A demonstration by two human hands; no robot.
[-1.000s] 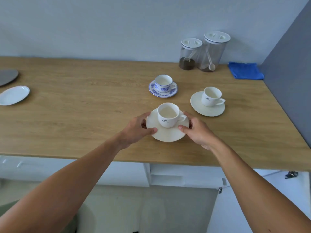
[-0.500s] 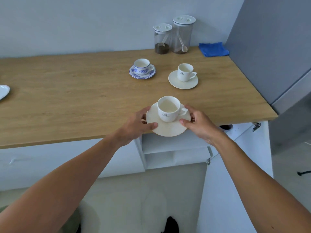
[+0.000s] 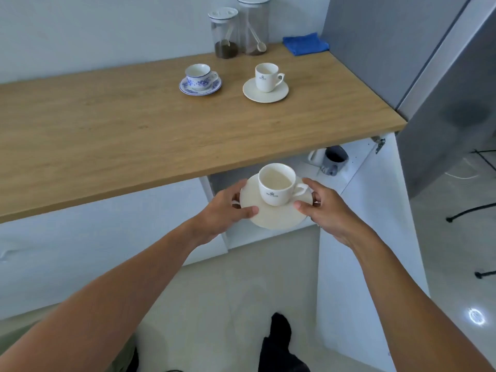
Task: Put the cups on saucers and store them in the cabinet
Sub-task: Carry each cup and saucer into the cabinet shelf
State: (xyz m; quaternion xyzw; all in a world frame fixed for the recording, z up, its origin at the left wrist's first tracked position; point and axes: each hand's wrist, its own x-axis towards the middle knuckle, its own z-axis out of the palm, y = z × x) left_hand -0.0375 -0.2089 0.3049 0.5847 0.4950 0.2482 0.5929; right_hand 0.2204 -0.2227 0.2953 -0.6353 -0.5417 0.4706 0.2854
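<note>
Both hands, left (image 3: 225,208) and right (image 3: 326,208), gripped opposite rims of the saucer (image 3: 276,214) bearing the upright cup (image 3: 277,183), with the open cabinet (image 3: 332,178) directly ahead, below the desk (image 3: 134,135).

The counter (image 3: 134,124) looks like matt wood with visible grain. The cup (image 3: 276,183) and saucer (image 3: 276,216) look like glossy ceramic. The blue cloth (image 3: 306,43) looks soft.

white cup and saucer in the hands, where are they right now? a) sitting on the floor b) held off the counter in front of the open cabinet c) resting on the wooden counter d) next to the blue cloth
b: both hands, left and right, hold the saucer with the white cup below the counter edge, before the open cabinet.
</note>
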